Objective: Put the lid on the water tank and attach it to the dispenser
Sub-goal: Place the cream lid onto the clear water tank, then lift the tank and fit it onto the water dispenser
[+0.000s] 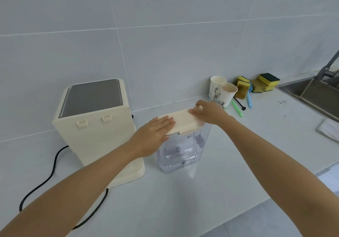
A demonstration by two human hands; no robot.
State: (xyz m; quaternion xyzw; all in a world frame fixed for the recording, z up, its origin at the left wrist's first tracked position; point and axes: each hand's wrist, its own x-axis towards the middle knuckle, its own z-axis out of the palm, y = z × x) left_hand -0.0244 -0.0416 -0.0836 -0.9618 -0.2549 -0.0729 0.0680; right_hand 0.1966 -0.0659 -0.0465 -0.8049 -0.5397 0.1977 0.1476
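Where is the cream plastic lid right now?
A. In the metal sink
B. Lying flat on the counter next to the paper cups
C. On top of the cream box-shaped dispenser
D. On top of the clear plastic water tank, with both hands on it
D: the cream plastic lid sits on the clear plastic water tank, with the left hand and right hand resting on it.

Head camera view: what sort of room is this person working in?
Most likely a kitchen or pantry corner: a steel sink with a tap sits at the right of the pale counter, yellow-green scouring sponges lie by the tiled wall, and a cream countertop water dispenser stands at the left.
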